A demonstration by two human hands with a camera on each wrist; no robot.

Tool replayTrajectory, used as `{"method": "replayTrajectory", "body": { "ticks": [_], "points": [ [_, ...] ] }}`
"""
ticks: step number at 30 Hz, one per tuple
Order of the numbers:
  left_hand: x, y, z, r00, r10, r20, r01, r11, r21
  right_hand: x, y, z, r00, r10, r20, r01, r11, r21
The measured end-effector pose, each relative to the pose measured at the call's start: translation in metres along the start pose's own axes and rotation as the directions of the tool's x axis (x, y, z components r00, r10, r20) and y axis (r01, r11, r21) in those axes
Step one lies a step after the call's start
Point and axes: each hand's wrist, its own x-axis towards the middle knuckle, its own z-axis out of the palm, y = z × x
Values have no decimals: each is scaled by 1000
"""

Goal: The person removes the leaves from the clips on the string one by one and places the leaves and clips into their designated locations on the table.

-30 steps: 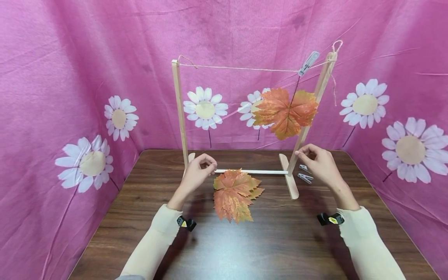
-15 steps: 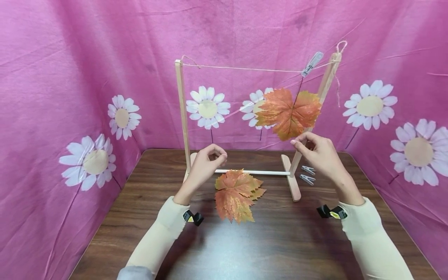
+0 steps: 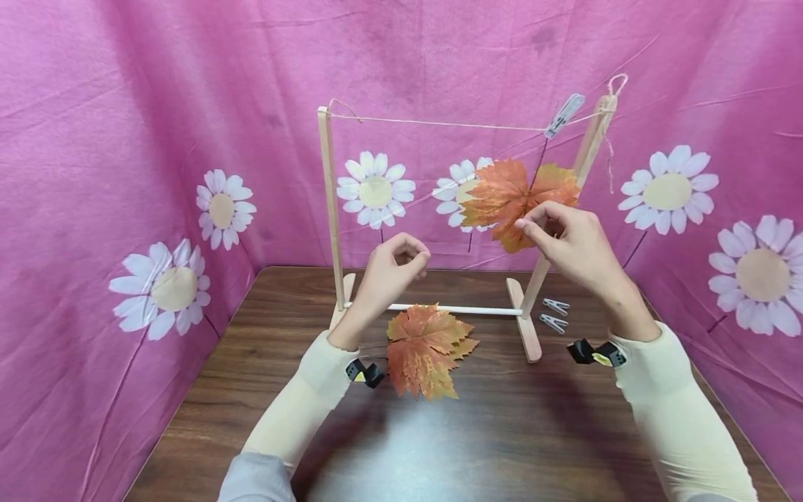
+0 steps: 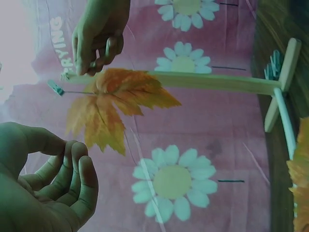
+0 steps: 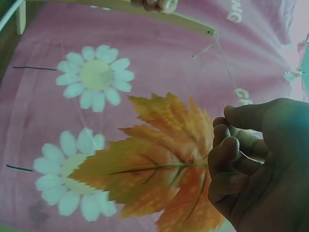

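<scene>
An orange maple leaf [image 3: 505, 192] hangs by its stem from a pale clothespin [image 3: 566, 115] on the string [image 3: 439, 124] of a wooden stand. My right hand [image 3: 574, 244] is in front of the leaf's lower right part, fingers curled with thumb and fingertips together. Nothing shows in its grasp; whether it touches the leaf I cannot tell. My left hand [image 3: 392, 272] is raised left of the hanging leaf, thumb meeting the curled fingers. In the left wrist view, that left hand [image 4: 53, 176] holds nothing. Below lie overlapping maple leaves [image 3: 426, 352] on the table.
Two clothespins [image 3: 554, 323] lie on the table right of the stand's right foot [image 3: 525, 331]. The stand has a left post [image 3: 329, 202], a right post [image 3: 590, 150] and a white crossbar [image 3: 479, 309]. Behind is a pink curtain [image 3: 276, 84] printed with daisies.
Both hands have risen from near the table. The left has also moved right, and the right now overlaps the hanging leaf. The view has shifted slightly; the leaves and clothespins stay put.
</scene>
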Motion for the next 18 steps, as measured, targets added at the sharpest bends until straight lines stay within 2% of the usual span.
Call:
{"method": "replayTrajectory", "body": {
  "ticks": [10,18],
  "points": [
    [19,26,14,998,66,-2,-66,998,-15,20,-17,-10,999,-35,-11,35,999,15],
    [37,48,28,994,107,-15,-108,989,-98,35,-25,-21,999,-28,-36,29,999,34]
  ]
}}
